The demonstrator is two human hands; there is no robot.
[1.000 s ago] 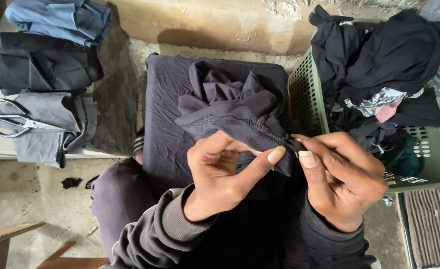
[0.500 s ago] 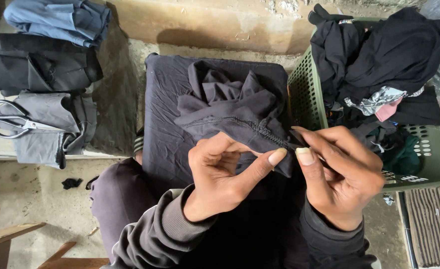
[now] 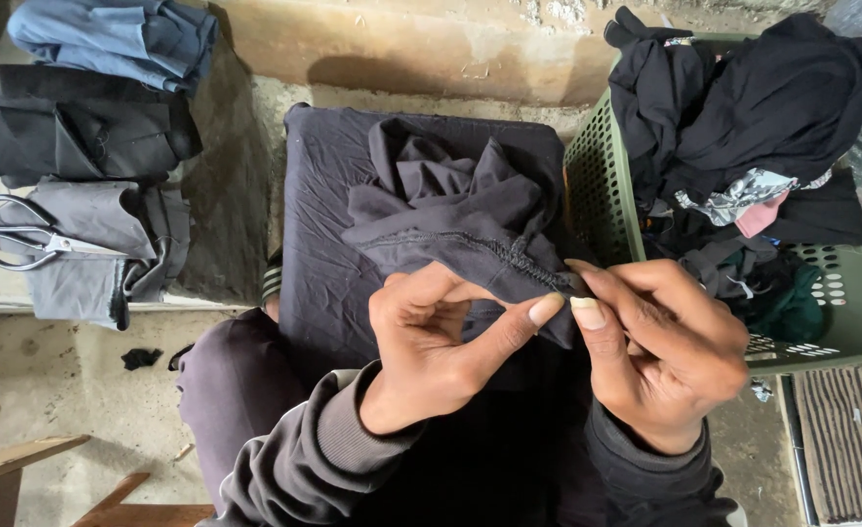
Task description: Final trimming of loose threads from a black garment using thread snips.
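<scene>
- Dark garment (image 3: 450, 210) lies bunched on a dark cushion (image 3: 319, 254) before the person; its stitched seam runs toward both hands.
- Left hand (image 3: 441, 346): thumb and forefinger pressed together on the seam edge, pinching the cloth.
- Right hand (image 3: 660, 351): fingers curled, fingertips pinching the same edge just beside the left thumb.
- Green basket (image 3: 841, 293) at right, just beside the cushion, heaped with dark clothes (image 3: 743, 107).
- Scissors (image 3: 26, 239) rest on folded grey cloth (image 3: 109, 263) at left, well apart; further folded stacks (image 3: 89, 127) behind them.
</scene>
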